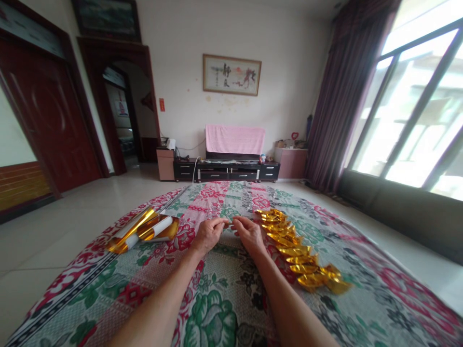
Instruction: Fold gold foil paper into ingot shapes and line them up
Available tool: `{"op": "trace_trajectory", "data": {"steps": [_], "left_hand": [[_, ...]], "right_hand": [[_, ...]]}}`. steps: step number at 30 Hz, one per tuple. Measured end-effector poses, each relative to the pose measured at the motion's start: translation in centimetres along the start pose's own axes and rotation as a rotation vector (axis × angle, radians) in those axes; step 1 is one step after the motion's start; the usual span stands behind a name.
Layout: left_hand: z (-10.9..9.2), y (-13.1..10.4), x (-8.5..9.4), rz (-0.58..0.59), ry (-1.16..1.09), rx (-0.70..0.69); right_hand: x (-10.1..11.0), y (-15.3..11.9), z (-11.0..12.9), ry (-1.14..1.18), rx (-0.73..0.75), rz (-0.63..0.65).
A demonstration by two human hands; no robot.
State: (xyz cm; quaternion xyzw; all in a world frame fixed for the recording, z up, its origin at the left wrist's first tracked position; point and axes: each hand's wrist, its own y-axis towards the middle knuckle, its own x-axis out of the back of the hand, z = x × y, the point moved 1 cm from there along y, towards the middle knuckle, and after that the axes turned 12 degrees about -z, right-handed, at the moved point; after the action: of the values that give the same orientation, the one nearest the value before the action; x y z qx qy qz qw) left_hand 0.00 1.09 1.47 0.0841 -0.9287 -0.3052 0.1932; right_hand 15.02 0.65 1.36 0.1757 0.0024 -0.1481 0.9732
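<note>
My left hand [211,234] is closed above the middle of the cloth-covered table, thumb and forefinger pressed together. Facing it, my right hand [249,233] has its fingers bent in towards the thumb. The fingertips of both hands almost meet; whatever lies between them is too small or hidden to make out. Just right of my right hand runs a slanting row of folded gold foil ingots [294,251], several of them, shiny and boat-shaped. To the left lie loose, curling gold foil sheets [139,224] with white backs, apart from my left hand.
A flowered red, green and grey tablecloth [211,315] covers the round table. Beyond it stand a low black TV cabinet [227,173] and a TV under a pink cloth [235,139]. Purple curtains [334,96] and a window are on the right, a red door [50,111] on the left.
</note>
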Motion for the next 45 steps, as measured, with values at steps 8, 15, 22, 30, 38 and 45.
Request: {"op": "trace_trajectory", "data": {"steps": [8, 15, 22, 30, 38, 45], "left_hand": [[-0.49, 0.10, -0.10, -0.005, -0.136, 0.168], [0.27, 0.29, -0.29, -0.005, -0.244, 0.258], [0.17, 0.16, -0.22, 0.008, -0.138, 0.122], [0.09, 0.00, -0.32, 0.010, -0.063, 0.005], [-0.10, 0.09, -0.44, 0.000, -0.080, 0.063], [0.30, 0.01, -0.68, -0.014, -0.028, -0.076]], "right_hand": [[-0.14, 0.21, -0.85, 0.089, 0.032, 0.036], [0.01, 0.02, -0.53, 0.058, 0.024, 0.072], [-0.08, -0.06, -0.40, 0.071, -0.034, 0.069], [-0.04, -0.06, -0.19, 0.063, -0.076, 0.052], [-0.02, -0.03, -0.42, 0.060, -0.040, 0.060], [-0.10, 0.04, -0.62, -0.006, -0.019, 0.012]]}}
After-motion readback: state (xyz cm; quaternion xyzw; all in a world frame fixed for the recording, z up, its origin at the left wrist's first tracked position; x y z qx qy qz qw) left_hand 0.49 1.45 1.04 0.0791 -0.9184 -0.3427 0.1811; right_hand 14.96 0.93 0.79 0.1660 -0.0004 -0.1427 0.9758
